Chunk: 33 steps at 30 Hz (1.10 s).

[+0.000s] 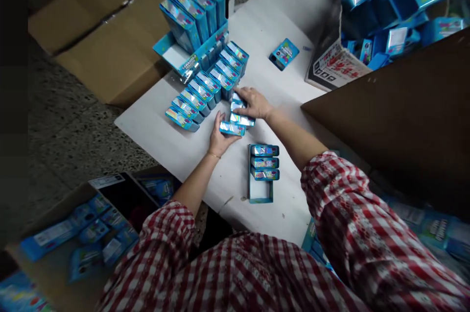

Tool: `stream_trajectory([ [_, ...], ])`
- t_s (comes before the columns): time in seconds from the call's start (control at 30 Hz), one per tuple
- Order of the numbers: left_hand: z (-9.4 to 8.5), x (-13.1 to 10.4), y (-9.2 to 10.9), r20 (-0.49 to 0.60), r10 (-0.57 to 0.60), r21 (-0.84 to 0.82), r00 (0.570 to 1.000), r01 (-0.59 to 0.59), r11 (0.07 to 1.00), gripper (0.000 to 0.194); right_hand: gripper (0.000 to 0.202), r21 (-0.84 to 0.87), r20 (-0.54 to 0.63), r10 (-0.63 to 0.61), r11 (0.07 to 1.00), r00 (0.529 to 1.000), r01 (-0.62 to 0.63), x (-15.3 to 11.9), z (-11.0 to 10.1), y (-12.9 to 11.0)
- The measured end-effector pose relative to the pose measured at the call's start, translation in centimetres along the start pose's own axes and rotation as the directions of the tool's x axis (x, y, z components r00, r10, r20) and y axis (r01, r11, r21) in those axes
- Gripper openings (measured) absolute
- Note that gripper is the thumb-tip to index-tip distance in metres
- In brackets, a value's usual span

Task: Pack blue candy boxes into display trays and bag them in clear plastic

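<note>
In the head view, your left hand (219,143) is curled partly closed around the left end of a slim blue cardboard box with a shiny, light-coloured narrow face (232,129), over the white tabletop (290,170). Your right hand (256,102) lies just beyond it, thumb and fingers parted across a small cluster of matching blue boxes (242,120); you cannot tell from here whether it grips them or only rests on them.

Left of your hands runs a staggered row of upright blue boxes (200,95). Behind that row, a blue cardboard display tray (177,60) bears four taller-standing blue boxes (194,8). Nearer to you, a shallow blue cardboard tray with a pale inside (261,190) holds three boxes at its far end. A single blue packet (285,53) lies flat beyond your right hand, well apart from the cluster.
</note>
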<state>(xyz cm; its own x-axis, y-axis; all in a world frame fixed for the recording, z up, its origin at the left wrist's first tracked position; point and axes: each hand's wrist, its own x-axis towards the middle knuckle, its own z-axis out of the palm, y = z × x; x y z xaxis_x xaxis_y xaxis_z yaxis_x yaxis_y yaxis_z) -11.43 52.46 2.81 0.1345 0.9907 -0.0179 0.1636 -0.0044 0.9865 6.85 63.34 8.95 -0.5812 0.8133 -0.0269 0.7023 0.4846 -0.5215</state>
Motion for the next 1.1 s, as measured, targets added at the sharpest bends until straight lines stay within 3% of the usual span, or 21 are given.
stream_trajectory([
  [0.07, -0.6, -1.3, 0.2, 0.032, 0.009, -0.037, 0.999, -0.008, 0.999, 0.116, 0.089, 0.077, -0.052, -0.039, 0.996, 0.998, 0.043, -0.8, 0.5, -1.6],
  [0.13, -1.1, -2.1, 0.3, 0.074, 0.016, -0.068, 0.997, -0.011, 0.998, 0.114, 0.083, 0.181, -0.205, 0.123, 0.980, 0.971, -0.086, -2.4, 0.9, -3.0],
  [0.17, -1.2, -2.3, 0.2, 0.096, 0.017, -0.081, 0.995, -0.010, 0.997, 0.113, 0.080, 0.265, -0.274, 0.282, 0.941, 0.919, -0.210, -3.5, 1.3, -3.6],
  [0.2, -1.3, -2.4, 0.2, 0.116, 0.019, -0.089, 0.993, -0.008, 0.996, 0.113, 0.079, 0.365, -0.301, 0.457, 0.866, 0.837, -0.342, -4.6, 1.7, -4.2],
  [0.27, -1.4, -2.2, 0.0, 0.149, 0.018, -0.071, 0.989, -0.008, 0.997, 0.114, 0.082, 0.541, -0.228, 0.714, 0.658, 0.662, -0.524, -6.7, 3.0, -5.6],
  [0.3, -1.4, -2.0, 0.0, 0.162, 0.018, -0.053, 0.987, -0.010, 0.999, 0.115, 0.084, 0.593, -0.170, 0.769, 0.579, 0.616, -0.559, -7.3, 3.6, -6.3],
  [0.33, -1.4, -1.8, 0.0, 0.175, 0.022, -0.036, 0.984, -0.015, 0.999, 0.117, 0.086, 0.625, -0.132, 0.784, 0.540, 0.607, -0.563, -7.7, 4.3, -6.9],
  [0.47, -1.5, -0.5, 0.8, 0.249, 0.046, -0.072, 0.967, -0.029, 0.997, 0.123, 0.073, 0.663, -0.150, 0.731, 0.573, 0.665, -0.481, -6.6, 6.1, -9.2],
  [0.6, -2.3, -1.0, 1.4, 0.241, -0.014, -0.129, 0.970, 0.046, 0.991, 0.122, 0.075, 0.670, -0.194, 0.753, 0.570, 0.629, -0.476, -5.1, 6.7, -11.0],
  [0.77, -5.2, -5.6, 0.0, 0.120, -0.153, -0.171, 0.981, 0.172, 0.970, 0.122, 0.082, 0.704, -0.189, 0.653, 0.610, 0.733, -0.363, -5.7, 9.3, -14.4],
  [0.9, -6.9, -8.9, -0.7, 0.002, -0.210, -0.162, 0.978, 0.207, 0.965, 0.121, 0.086, 0.714, -0.205, 0.587, 0.636, 0.783, -0.291, -6.0, 12.1, -16.7],
  [1.0, -6.9, -11.0, 0.3, -0.059, -0.225, -0.150, 0.973, 0.214, 0.965, 0.114, 0.080, 0.733, -0.217, 0.575, 0.629, 0.789, -0.258, -6.6, 12.7, -18.0],
  [1.1, -5.8, -14.6, 2.3, -0.092, -0.242, -0.127, 0.966, 0.229, 0.965, 0.113, 0.074, 0.758, -0.205, 0.567, 0.608, 0.798, -0.237, -9.7, 11.8, -20.1],
])
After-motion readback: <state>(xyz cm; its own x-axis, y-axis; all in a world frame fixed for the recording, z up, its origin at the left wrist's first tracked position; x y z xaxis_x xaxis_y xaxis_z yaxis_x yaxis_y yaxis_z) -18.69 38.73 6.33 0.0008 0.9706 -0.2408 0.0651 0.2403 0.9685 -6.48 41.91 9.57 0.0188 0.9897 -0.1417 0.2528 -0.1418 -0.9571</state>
